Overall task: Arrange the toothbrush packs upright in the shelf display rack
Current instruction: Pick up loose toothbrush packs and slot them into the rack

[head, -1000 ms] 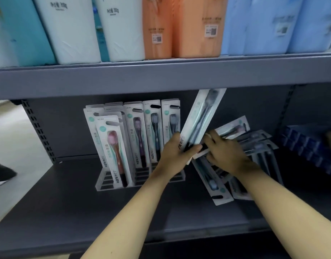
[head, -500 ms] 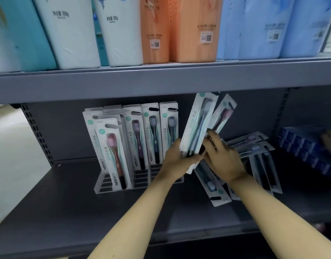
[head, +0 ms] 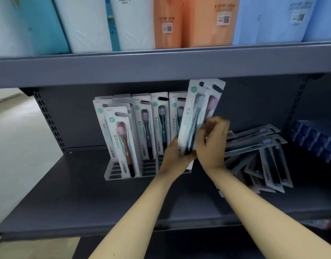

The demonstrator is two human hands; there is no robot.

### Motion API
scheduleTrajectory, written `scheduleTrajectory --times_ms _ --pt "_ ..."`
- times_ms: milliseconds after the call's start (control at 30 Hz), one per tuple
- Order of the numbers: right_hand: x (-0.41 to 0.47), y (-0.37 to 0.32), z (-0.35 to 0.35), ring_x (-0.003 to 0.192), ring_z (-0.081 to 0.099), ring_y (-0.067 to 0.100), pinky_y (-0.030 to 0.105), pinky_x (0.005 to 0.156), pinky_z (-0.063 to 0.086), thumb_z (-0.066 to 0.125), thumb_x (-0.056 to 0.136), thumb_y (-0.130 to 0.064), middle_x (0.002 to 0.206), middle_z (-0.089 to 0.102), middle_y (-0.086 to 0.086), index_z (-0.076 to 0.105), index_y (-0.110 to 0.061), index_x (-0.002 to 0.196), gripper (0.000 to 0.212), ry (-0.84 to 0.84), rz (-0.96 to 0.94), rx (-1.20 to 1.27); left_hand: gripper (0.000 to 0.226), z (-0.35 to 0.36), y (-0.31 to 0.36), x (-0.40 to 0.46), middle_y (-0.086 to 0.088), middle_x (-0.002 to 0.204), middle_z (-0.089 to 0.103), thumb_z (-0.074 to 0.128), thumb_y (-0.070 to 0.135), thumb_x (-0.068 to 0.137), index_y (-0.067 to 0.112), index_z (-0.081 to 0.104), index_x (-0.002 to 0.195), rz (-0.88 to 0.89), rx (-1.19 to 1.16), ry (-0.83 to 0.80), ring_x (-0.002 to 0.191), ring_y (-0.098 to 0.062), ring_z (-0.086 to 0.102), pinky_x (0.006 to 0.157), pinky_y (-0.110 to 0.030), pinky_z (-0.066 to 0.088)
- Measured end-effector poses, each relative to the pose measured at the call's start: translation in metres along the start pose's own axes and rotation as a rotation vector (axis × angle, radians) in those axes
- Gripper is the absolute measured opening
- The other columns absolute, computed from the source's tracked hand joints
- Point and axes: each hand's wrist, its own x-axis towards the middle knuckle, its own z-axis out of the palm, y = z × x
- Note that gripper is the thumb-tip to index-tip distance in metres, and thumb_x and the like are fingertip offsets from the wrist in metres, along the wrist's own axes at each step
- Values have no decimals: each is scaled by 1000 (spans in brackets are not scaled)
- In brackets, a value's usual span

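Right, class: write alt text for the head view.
Both hands, left and right, hold two toothbrush packs upright beside a rack of standing packs on a grey shelf. More packs lie heaped at right.

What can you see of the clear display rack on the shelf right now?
The display rack looks like clear plastic with stepped slots and a sloped side panel, standing on the grey shelf against the back wall. Several toothbrush packs stand upright in it, side by side. Its right end is hidden behind the left hand, which grips more packs.
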Motion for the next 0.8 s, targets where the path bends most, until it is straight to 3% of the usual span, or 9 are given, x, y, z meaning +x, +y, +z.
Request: scheduleTrajectory --times_ms 100,200,300,400,467,533,633,733,800 --pt "-5 -10 8 79 49 18 20 68 40 44 84 5 91 46 10 38 -11 96 21 -96 44 107 30 -11 0 -4 10 57 61 72 -1 77 25 60 87 -12 -11 41 51 -7 54 46 -23 43" --pt "-11 -11 11 77 54 10 16 67 42 41 87 5 85 52 -2 39 -13 101 23 -171 131 154 25 -25 -2 -5 -9 63 61 76 1 75 20 64 87 -34 -64 118 53 -16 52 45 -26 40" --pt "-10 12 10 69 54 15 24 58 34 42 91 0 79 55 -1 46 -7 102 14 -125 351 22 24 -37 -3 -7 3 69 69 77 4 76 18 66 92 -27 -68 167 59 -8 63 53 -21 48" --pt "-1 54 6 99 58 32 30 73 40 51 90 -14 111 59 16 51 0 113 27 -134 671 -215 25 -47 -2 -4 8 80 73 78 4 76 18 67 94 -6 -78 237 76 -6 70 68 -19 53" --pt "10 69 0 118 49 39 42 90 43 55 90 -25 135 44 24 41 0 130 49 -54 982 -308 23 -51 1 -2 8 78 72 78 5 75 17 66 90 5 -76 275 71 -3 69 65 -16 51" --pt "15 82 -6 120 46 40 44 96 44 59 88 -34 140 35 24 31 -1 136 64 6 1184 -316 20 -53 3 1 10 75 72 79 7 75 18 66 87 7 -75 286 69 -2 68 63 -15 51" --pt "15 97 -6 104 57 37 49 89 51 56 80 -47 122 54 20 47 -9 122 58 -162 1184 -304 18 -54 5 3 18 54 64 76 6 77 19 64 78 8 -77 276 53 5 60 53 -10 46" --pt "6 94 -9 86 59 31 41 81 51 50 85 -30 91 60 14 54 -14 82 17 -445 1051 -282 16 -52 4 3 18 50 61 75 5 79 17 64 77 1 -94 281 49 5 58 50 -10 43" --pt "-1 84 -11 83 57 27 35 74 49 51 86 -26 85 59 12 53 -21 76 12 -541 928 -125 15 -53 3 1 16 58 66 75 5 79 18 67 79 -5 -104 292 55 3 62 55 -12 46"
